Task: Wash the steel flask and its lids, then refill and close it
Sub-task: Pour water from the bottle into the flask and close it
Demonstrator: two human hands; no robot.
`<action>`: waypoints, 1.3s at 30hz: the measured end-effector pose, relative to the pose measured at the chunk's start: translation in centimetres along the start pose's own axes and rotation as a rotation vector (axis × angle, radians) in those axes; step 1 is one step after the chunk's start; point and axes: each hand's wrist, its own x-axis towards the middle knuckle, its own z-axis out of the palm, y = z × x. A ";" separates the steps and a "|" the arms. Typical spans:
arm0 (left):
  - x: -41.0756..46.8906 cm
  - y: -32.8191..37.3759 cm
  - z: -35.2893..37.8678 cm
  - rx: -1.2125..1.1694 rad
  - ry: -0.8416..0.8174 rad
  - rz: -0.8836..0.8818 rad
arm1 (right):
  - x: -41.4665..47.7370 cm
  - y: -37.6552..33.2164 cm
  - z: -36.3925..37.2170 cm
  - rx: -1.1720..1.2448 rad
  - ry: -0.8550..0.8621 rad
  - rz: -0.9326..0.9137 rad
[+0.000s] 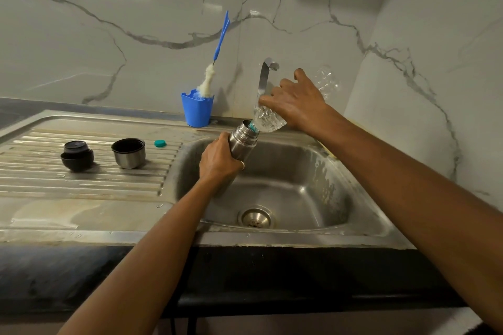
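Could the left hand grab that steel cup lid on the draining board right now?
Probably within reach, but not freely: the left hand has its grip around the flask while the bottle is tipped into its mouth. The steel cup lid stands to its left, with nothing between them.

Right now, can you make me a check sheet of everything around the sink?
Surface: steel drainboard, wet-looking patches; sink basin beside it.
Job's things: steel flask tilted over basin, clear plastic bottle neck in its mouth; steel cup lid and black lid on drainboard.
Clutter: green cap on drainboard; bottle brush in blue cup.
Hands: left hand grips flask; right hand holds bottle.
Cables: dark lines below counter, cannot tell.
Surroundings: tap, marbled wall.
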 end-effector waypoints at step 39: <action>-0.1 0.0 -0.1 -0.001 -0.017 0.001 | 0.1 -0.3 -1.8 -0.091 -0.023 -0.014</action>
